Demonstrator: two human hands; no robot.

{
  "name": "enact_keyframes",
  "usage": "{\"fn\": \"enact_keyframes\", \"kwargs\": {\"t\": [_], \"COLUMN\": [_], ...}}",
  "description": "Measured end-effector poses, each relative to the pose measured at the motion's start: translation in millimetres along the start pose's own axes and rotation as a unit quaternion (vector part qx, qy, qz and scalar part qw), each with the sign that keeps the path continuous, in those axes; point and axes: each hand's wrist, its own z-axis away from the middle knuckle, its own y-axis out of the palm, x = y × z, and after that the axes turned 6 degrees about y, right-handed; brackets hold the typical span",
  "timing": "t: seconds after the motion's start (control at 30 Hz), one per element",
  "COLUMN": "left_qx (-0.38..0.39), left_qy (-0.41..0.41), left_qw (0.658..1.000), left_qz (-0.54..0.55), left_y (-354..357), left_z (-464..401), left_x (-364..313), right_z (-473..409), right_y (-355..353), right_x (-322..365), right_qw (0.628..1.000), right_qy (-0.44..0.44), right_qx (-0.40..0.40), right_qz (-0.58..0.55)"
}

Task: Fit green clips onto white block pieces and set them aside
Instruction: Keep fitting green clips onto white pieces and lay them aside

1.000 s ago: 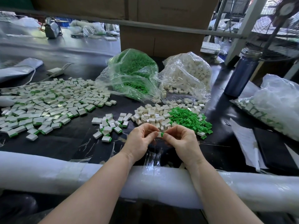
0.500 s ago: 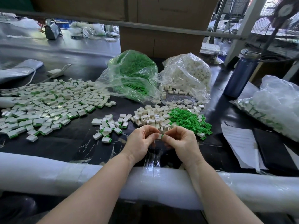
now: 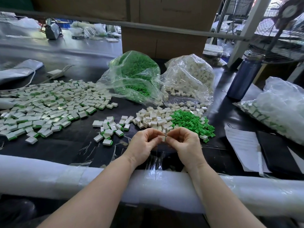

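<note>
From the head view, the left hand (image 3: 144, 143) and right hand (image 3: 185, 142) meet above the dark tabletop (image 3: 74, 145), each grip pinching one white block piece (image 3: 163, 138) between fingertips, just before the loose green clips (image 3: 190, 121).

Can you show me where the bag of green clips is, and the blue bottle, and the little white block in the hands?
green clip bag (image 3: 134, 74): head view, middle of the bag's front.
blue bottle (image 3: 245, 78): head view, middle of its body.
white block (image 3: 163, 138): head view, its visible face between the fingertips.
</note>
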Motion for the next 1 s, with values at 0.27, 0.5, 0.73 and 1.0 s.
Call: {"fn": "enact_keyframes", "kwargs": {"t": [0.27,0.5,0.73,1.0], "left_qx": [0.01,-0.018,-0.033,-0.01], "left_qy": [0.002,0.011,-0.011,-0.015], "left_qw": [1.0,0.998,0.999,0.992], "left_qz": [-0.002,-0.066,-0.035,-0.126], "left_y": [-0.6,-1.2,-1.1,-1.7], "left_z": [3.2,1.7,0.0,3.0], "left_x": [-3.0,0.7,3.5,2.2], "right_z": [-0.6,0.9,1.6,2.0], "right_y": [-1.4,-1.1,1.2,1.7], "right_x": [-1.0,0.8,-0.3,2.5], "right_qw": [1.0,0.996,0.995,0.992], "right_qy": [-0.007,0.039,0.083,0.087], "right_qx": [-0.01,0.037,0.047,0.072], "right_qz": [0.001,-0.072,-0.04,0.061]}}
